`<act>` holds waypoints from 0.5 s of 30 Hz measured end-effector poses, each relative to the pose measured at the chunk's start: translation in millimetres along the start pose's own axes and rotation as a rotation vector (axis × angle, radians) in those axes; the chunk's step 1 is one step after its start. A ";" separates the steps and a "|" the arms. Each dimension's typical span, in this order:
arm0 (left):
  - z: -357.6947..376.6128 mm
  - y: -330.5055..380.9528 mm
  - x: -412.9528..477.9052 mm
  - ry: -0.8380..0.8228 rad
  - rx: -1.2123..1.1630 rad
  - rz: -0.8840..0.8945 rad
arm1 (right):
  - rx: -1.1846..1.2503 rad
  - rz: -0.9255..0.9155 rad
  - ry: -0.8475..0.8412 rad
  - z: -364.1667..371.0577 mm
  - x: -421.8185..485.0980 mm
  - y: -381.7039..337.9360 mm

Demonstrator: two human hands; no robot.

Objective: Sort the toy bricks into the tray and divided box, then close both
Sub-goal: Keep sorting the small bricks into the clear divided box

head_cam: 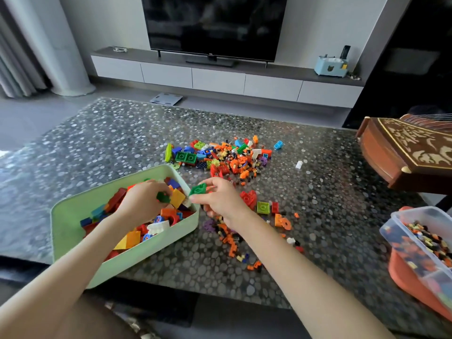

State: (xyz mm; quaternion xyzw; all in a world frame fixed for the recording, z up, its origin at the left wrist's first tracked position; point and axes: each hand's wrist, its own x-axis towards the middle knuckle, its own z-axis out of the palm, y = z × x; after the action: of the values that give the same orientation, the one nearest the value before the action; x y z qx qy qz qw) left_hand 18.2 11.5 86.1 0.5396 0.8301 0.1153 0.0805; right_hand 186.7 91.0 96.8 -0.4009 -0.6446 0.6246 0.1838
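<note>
The green brick (197,189) is pinched by the curled fingers (215,182) of the right hand (221,201). It is held above the table (318,192), its long side running across and tilted up to the right. It hangs just outside the right rim of the pale green tray (156,248), so dropping it in probably needs only a short carry leftward (the divided box (415,231) sits well apart, far right). The left hand (141,201) is inside the tray, gripping a dark green brick (163,197).
</note>
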 end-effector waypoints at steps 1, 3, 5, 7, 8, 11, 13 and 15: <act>0.0 -5.9 -1.9 0.022 -0.005 -0.022 | -0.035 -0.024 0.016 12.2 6.3 -1.2; -1.5 -12.0 -1.5 0.030 -0.059 -0.080 | -0.117 -0.058 0.035 31.0 14.2 -3.8; -4.3 -12.5 3.1 0.036 -0.170 -0.120 | -0.148 -0.059 0.020 41.6 16.2 -7.0; -6.9 -6.7 8.5 0.076 -0.261 -0.126 | -0.110 -0.036 -0.016 43.4 14.8 -9.8; -7.3 -2.3 11.1 0.101 -0.280 -0.122 | -0.065 -0.035 -0.046 41.0 12.7 -10.1; -6.2 15.8 16.1 0.164 -0.319 -0.091 | 0.077 -0.094 -0.020 20.3 1.4 -3.4; -3.0 30.0 16.5 0.187 -0.324 -0.054 | -0.118 -0.163 0.183 -9.2 -4.8 10.7; 2.7 45.8 15.2 0.197 -0.319 0.001 | -0.513 -0.159 0.400 -50.3 -11.1 31.2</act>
State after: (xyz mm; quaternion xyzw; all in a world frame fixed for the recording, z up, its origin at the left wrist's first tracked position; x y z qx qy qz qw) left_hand 52.9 43.6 96.0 0.5063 0.8050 0.2978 0.0835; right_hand 239.6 112.7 77.7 -0.4972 -0.7612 0.3345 0.2481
